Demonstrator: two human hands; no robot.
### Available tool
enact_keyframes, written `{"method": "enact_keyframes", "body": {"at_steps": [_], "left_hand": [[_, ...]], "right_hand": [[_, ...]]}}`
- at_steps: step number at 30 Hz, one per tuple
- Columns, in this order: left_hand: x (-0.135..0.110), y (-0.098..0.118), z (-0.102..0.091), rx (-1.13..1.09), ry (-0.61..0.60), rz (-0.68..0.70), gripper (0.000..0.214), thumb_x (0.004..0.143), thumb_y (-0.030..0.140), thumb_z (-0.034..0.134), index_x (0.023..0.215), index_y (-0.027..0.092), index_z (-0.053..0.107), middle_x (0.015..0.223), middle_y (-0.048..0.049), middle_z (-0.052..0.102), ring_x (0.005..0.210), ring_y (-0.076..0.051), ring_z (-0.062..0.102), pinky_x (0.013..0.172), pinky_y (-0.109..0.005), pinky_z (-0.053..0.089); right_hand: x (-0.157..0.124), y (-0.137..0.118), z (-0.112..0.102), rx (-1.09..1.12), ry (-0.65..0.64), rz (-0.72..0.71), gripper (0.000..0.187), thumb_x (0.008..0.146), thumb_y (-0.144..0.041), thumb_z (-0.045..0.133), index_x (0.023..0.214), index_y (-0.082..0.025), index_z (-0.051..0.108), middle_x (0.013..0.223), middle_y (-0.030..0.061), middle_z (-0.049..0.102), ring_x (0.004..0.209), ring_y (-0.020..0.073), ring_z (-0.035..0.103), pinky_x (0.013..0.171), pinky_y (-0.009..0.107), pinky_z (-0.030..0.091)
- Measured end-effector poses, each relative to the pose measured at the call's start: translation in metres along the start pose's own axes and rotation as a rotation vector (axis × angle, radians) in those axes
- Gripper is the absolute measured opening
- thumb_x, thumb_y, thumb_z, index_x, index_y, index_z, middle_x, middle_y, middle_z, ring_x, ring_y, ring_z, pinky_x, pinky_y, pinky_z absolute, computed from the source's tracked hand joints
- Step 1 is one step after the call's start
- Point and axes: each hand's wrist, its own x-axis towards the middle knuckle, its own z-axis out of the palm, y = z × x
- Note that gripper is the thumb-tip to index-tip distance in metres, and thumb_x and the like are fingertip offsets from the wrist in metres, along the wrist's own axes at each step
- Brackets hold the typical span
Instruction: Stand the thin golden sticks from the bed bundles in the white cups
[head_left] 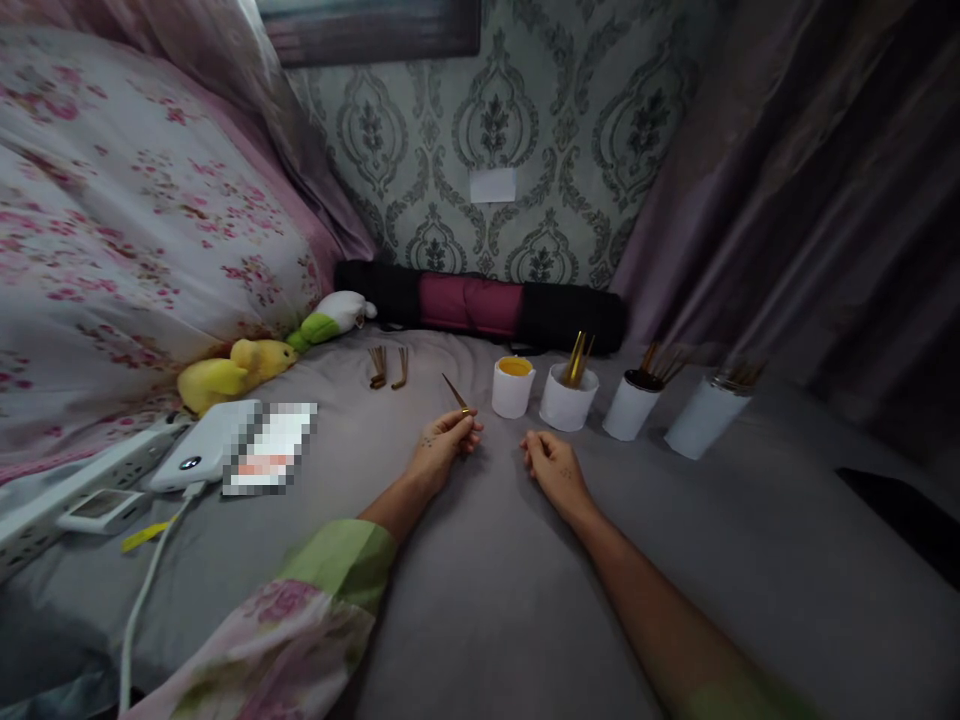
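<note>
My left hand (444, 445) rests on the grey sheet (487, 600), fingers closed round a thin golden stick (455, 392) that points up and away. My right hand (553, 468) lies beside it on the sheet, fingers curled inward, with nothing visible in them. Just beyond both hands stands a row of white cups: one with yellow contents (513, 386), one holding golden sticks (569, 396), and two more with brownish sticks (631, 404) (706, 413). Two small bundles of brown sticks (388, 368) lie on the sheet behind my left hand.
Yellow and green plush toys (238, 370) lie at the left below a floral pillow (135, 230). A white power bank (204, 445), a power strip (67, 490) and a cable (146, 590) sit at the left edge. A black-and-pink bolster (480, 305) lines the wall; curtains hang right.
</note>
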Motion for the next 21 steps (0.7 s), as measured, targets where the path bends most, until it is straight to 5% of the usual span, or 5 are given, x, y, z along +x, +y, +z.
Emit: {"method": "enact_keyframes", "body": {"at_steps": [21], "left_hand": [[-0.026, 0.0, 0.013, 0.213, -0.046, 0.051, 0.031, 0.069, 0.032, 0.061, 0.094, 0.015, 0.064, 0.08, -0.0075, 0.066, 0.06, -0.01, 0.054, 0.054, -0.02, 0.041]], "right_hand": [[-0.004, -0.01, -0.004, 0.133, -0.038, 0.101, 0.048, 0.079, -0.057, 0.032, 0.075, -0.015, 0.056, 0.054, -0.0004, 0.051, 0.041, 0.0085, 0.044, 0.039, 0.019, 0.032]]}}
